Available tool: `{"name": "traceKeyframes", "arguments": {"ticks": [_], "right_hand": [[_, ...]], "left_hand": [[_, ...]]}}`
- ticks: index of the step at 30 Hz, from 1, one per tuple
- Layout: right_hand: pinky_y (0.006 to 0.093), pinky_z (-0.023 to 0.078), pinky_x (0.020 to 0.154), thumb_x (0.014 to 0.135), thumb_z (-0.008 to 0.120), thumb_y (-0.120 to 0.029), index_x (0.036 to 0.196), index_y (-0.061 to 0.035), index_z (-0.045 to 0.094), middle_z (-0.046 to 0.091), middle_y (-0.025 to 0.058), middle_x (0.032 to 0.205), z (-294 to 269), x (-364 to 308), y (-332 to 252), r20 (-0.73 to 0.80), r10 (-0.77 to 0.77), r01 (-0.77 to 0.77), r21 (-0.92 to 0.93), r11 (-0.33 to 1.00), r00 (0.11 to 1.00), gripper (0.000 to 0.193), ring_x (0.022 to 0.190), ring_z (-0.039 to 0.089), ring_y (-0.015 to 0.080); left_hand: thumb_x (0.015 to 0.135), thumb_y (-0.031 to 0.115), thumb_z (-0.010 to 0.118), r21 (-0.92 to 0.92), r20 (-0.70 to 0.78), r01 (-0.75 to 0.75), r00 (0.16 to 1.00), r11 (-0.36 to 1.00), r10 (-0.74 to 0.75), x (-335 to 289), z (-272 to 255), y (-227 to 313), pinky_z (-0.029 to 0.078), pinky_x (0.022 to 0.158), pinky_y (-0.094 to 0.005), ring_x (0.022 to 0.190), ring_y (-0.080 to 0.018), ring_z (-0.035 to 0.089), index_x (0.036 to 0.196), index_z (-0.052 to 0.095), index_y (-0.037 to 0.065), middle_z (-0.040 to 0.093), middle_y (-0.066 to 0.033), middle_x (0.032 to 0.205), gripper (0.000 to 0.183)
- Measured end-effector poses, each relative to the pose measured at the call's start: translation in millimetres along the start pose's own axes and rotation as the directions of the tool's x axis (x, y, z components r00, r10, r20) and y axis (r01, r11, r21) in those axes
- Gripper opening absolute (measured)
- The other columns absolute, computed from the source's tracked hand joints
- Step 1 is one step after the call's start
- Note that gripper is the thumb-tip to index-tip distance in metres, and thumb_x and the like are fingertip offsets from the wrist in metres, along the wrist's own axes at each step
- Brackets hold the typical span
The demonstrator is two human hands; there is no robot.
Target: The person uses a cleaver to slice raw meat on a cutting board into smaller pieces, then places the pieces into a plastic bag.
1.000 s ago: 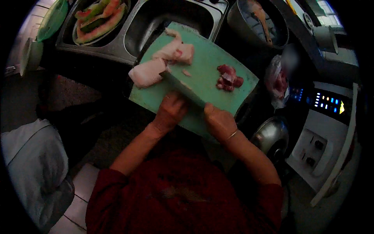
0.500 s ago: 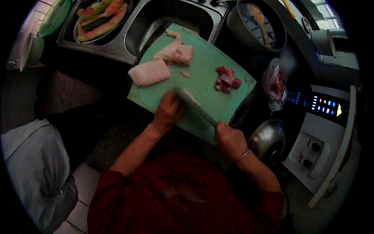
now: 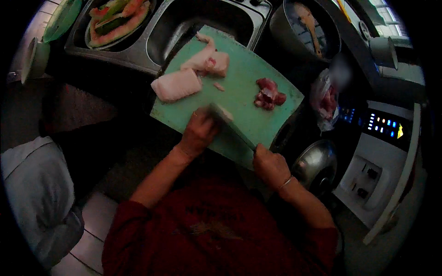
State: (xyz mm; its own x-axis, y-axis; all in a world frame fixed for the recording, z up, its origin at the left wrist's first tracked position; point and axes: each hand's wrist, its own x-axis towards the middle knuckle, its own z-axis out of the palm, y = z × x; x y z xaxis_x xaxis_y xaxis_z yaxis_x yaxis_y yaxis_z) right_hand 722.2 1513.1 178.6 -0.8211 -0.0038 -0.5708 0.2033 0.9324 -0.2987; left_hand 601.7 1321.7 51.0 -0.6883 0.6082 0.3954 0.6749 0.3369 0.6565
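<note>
My right hand (image 3: 271, 166) is wrapped round the handle of a knife (image 3: 235, 130). The dark blade slants up and left across the near part of a green cutting board (image 3: 239, 78). Against the blade's far side lies a pale strip of meat (image 3: 224, 112). My left hand (image 3: 200, 128) is closed at the board's near edge, close to the blade's tip; whatever its curled fingers grip is hidden. A thick pale slab of meat with skin (image 3: 177, 85) and a skin-on piece with a tail-like end (image 3: 209, 60) rest farther left. Dark red meat chunks (image 3: 270, 94) lie on the right.
The board's far end overlaps a steel sink (image 3: 159, 34). Watermelon rinds fill a bowl (image 3: 110, 46) at the far left. A large pot (image 3: 281, 27) with a wooden spatula stands far right, near bagged meat (image 3: 328, 102) and a metal lid (image 3: 317, 163). Someone's grey-clothed leg (image 3: 41, 198) is at left.
The knife blade has shifted slightly over the pale strip, and less of the strip shows. Both hands stay in almost the same place. The grey-clothed leg has moved a little left.
</note>
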Motion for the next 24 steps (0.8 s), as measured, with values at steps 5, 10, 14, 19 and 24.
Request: {"name": "traceKeyframes", "arguments": {"ticks": [5,10,14,19,24], "right_hand": [[0.0489,0.053,0.062,0.083,0.054,-0.008,0.097,-0.0010,0.048,0.065,0.0211,0.081,12.2,42.4,-6.9,-0.154,-0.101,0.098,-0.022,0.995,0.983,0.016,0.073,0.066,0.0401],[0.0492,0.052,0.060,0.084,0.052,-0.007,0.096,-0.0015,0.048,0.065,0.0212,0.079,23.8,0.7,12.6,-0.062,0.019,-0.020,-0.007,1.000,0.998,0.014,0.070,0.065,0.0395],[0.0503,0.051,0.056,0.085,0.052,-0.007,0.093,-0.0018,0.047,0.064,0.0212,0.074,27.2,-0.6,22.4,-0.121,-0.068,0.069,0.004,0.998,0.990,0.010,0.064,0.064,0.0400],[0.0494,0.051,0.053,0.085,0.052,-0.007,0.089,-0.0031,0.046,0.063,0.0192,0.071,15.1,10.6,22.3,-0.246,-0.025,0.054,0.111,0.992,0.969,0.008,0.060,0.063,0.0398],[0.0491,0.051,0.053,0.085,0.052,-0.008,0.091,-0.0039,0.046,0.061,0.0165,0.068,17.5,-8.3,16.0,-0.269,-0.110,0.103,-0.042,0.994,0.957,0.009,0.059,0.063,0.0374]], "left_hand": [[0.078,0.008,0.068,-0.068,0.056,0.071,0.996,0.995,-0.067,10.7,-7.6,8.7,0.046,0.094,-0.0452,0.105,-0.0395,0.055,0.097,0.062,-0.001,0.058,-0.0212,0.110,0.021],[0.078,0.007,0.067,-0.077,0.008,0.062,0.998,0.995,-0.061,4.0,-5.1,1.9,0.046,0.091,-0.0453,0.102,-0.0395,0.056,0.097,0.061,-0.001,0.057,-0.0214,0.111,0.022],[0.077,0.006,0.068,-0.045,-0.005,0.054,0.999,0.998,-0.054,6.6,-1.6,6.3,0.047,0.088,-0.0450,0.100,-0.0386,0.056,0.101,0.060,0.000,0.057,-0.0205,0.110,0.026],[0.075,0.002,0.072,-0.001,-0.073,0.020,0.997,1.000,-0.020,11.6,-4.3,12.1,0.050,0.081,-0.0419,0.096,-0.0359,0.058,0.105,0.060,0.002,0.059,-0.0160,0.103,0.032],[0.072,-0.001,0.072,0.009,-0.047,0.028,0.998,1.000,-0.027,8.6,-4.1,6.8,0.051,0.077,-0.0397,0.093,-0.0343,0.059,0.106,0.060,0.003,0.058,-0.0157,0.102,0.036]]}}
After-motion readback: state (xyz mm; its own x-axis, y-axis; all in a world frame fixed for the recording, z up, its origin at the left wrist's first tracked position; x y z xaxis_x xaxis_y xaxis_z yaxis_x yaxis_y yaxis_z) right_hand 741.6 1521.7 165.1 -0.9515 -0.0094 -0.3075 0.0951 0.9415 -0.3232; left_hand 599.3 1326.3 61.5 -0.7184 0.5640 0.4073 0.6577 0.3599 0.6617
